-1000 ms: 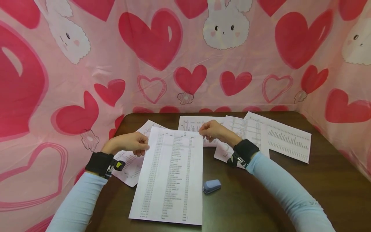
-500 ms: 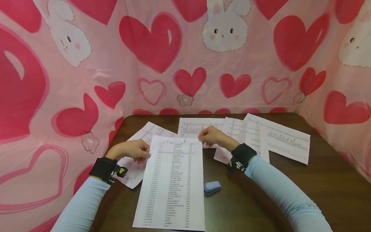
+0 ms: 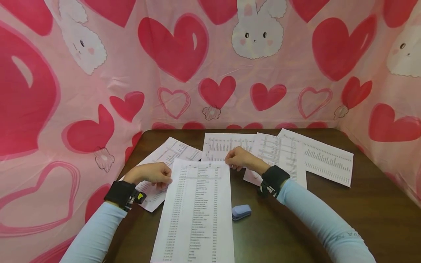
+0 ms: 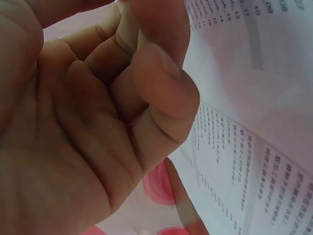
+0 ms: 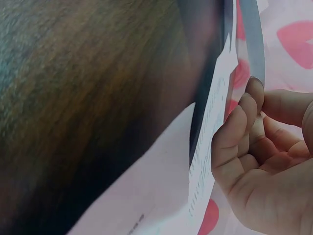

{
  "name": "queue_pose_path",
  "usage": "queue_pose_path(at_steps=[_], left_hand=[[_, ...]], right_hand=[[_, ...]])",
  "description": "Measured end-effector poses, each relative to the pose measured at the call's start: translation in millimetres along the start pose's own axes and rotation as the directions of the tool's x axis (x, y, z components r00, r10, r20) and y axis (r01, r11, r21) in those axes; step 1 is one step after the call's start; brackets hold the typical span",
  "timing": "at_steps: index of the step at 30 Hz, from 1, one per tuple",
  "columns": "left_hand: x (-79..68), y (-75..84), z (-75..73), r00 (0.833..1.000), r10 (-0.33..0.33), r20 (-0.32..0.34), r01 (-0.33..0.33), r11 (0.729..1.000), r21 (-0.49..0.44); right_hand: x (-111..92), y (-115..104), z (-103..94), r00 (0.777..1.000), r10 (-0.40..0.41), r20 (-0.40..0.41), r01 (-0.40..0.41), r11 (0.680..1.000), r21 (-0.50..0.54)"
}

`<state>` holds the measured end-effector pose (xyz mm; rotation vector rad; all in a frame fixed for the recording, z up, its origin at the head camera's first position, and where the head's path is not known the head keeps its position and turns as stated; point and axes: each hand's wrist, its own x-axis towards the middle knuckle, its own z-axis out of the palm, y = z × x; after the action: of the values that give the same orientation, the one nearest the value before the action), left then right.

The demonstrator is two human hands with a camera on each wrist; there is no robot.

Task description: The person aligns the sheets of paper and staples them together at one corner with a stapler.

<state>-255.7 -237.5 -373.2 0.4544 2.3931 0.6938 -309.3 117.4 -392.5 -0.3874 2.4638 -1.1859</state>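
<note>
Paper [image 3: 202, 208] moved down the frame, left hand [image 3: 152, 173] and right hand [image 3: 241, 157] pinching it, maybe to keep it flat.

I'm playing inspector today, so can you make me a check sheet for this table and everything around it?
Surface: brown table, wood-look top.
Job's things: printed sheet, columns of small text.
Clutter: more printed papers, some overlapping; blue stapler-like object right of the sheet.
Hands: left hand pinches the sheet's left edge; right hand pinches its top right corner.
Cables: nothing seen.
Surroundings: pink cloth with hearts and rabbits.
</note>
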Motion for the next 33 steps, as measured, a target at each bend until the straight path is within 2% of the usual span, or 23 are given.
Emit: queue_pose_path(at_steps=[8, 21, 33], left_hand=[[4.8, 2.5, 0.9, 1.0, 0.009, 0.01, -0.009, 0.999, 0.031], [10.8, 5.0, 3.8, 1.0, 0.013, 0.018, -0.014, 0.999, 0.046], [13.3, 3.8, 6.5, 0.999, -0.026, 0.025, 0.025, 0.999, 0.047]], right_hand=[[-0.6, 0.7, 2.7, 1.0, -0.018, 0.013, 0.018, 1.0, 0.005], [2.3, 5.0, 1.8, 1.0, 0.014, 0.027, -0.014, 1.0, 0.0], [1.2, 3.0, 3.1, 0.998, 0.039, 0.041, -0.036, 0.998, -0.059]])
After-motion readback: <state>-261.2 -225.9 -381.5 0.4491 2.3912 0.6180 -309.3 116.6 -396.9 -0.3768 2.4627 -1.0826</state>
